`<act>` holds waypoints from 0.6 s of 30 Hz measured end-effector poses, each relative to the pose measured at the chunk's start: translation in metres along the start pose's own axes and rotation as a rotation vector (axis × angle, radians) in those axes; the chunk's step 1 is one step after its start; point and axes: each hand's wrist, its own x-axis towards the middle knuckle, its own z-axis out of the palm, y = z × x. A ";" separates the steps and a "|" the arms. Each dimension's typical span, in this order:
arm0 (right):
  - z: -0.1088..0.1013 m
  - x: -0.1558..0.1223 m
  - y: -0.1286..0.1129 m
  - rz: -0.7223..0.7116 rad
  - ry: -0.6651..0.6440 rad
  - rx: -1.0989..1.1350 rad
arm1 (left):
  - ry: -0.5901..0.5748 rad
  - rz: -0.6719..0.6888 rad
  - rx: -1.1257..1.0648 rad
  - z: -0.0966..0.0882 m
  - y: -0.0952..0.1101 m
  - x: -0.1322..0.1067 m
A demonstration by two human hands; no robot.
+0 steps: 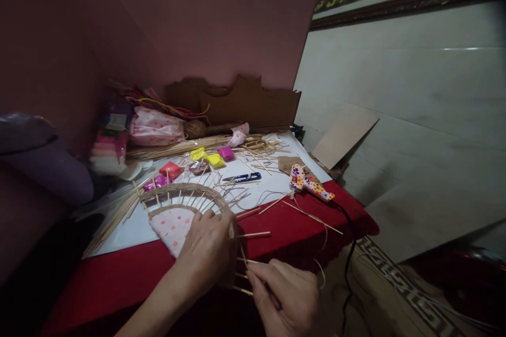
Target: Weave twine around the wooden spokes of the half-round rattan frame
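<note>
My left hand [207,245] is closed on the rim of a half-woven basket [209,193], which is tilted at the table's front edge. Pink dotted fabric [169,225] covers its rounded base, and thin wooden sticks stand out around it with brown twine woven between them. At the basket's right side, my right hand [282,295] pinches a strand of twine [242,251] between thumb and forefinger, close to the stick ends. The palm of that hand and part of the basket beneath my left hand are hidden.
A flower-patterned glue gun [310,185] with a black cord lies at the right of the red-covered table [130,279]. Behind the basket are thread snips [242,177], yellow clay packets [215,160], loose sticks [312,217] and a twine ball [195,129]. Cardboard [253,102] leans on the wall.
</note>
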 end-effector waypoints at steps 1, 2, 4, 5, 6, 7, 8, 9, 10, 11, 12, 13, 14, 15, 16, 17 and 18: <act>0.000 0.000 0.000 -0.003 0.007 -0.003 | -0.003 -0.007 -0.006 0.000 0.000 0.000; 0.000 0.000 0.000 -0.004 0.008 -0.006 | -0.003 -0.013 -0.014 0.000 0.000 0.001; 0.001 0.000 0.000 -0.007 -0.003 -0.006 | -0.011 -0.027 -0.030 -0.002 -0.001 0.001; 0.001 0.000 0.000 -0.011 -0.005 -0.007 | -0.012 -0.033 -0.036 -0.002 -0.002 0.002; 0.001 0.000 0.000 -0.018 0.002 -0.009 | -0.010 -0.037 -0.039 -0.003 -0.002 0.001; 0.001 0.000 0.000 -0.025 0.005 -0.012 | -0.005 -0.040 -0.037 -0.004 -0.003 0.001; 0.001 -0.001 0.001 -0.033 0.006 -0.016 | 0.000 -0.045 -0.033 -0.005 -0.004 0.001; 0.001 -0.001 0.002 -0.039 0.002 -0.022 | 0.004 -0.052 -0.030 -0.005 -0.005 0.001; 0.002 -0.001 0.002 -0.041 -0.006 -0.027 | 0.003 -0.062 -0.031 -0.006 -0.005 0.001; 0.002 -0.001 0.003 -0.042 -0.013 -0.027 | -0.003 -0.074 -0.042 -0.007 -0.006 0.001; 0.002 -0.001 0.004 -0.042 -0.006 -0.026 | -0.017 -0.085 -0.061 -0.009 -0.006 0.001; 0.002 -0.001 0.005 -0.042 0.004 -0.024 | -0.033 -0.097 -0.087 -0.010 -0.005 0.001; 0.002 0.000 0.005 -0.042 0.011 -0.024 | -0.049 -0.109 -0.114 -0.012 -0.004 0.002; 0.001 0.001 0.005 -0.041 0.014 -0.025 | -0.060 -0.116 -0.139 -0.014 -0.004 0.002; 0.000 0.003 0.005 -0.043 0.012 -0.026 | -0.064 -0.122 -0.160 -0.015 -0.003 0.003; -0.002 0.004 0.004 -0.044 -0.001 -0.029 | -0.062 -0.126 -0.178 -0.016 -0.002 0.003; -0.004 0.006 0.004 -0.043 -0.020 -0.031 | -0.057 -0.127 -0.198 -0.017 -0.002 0.003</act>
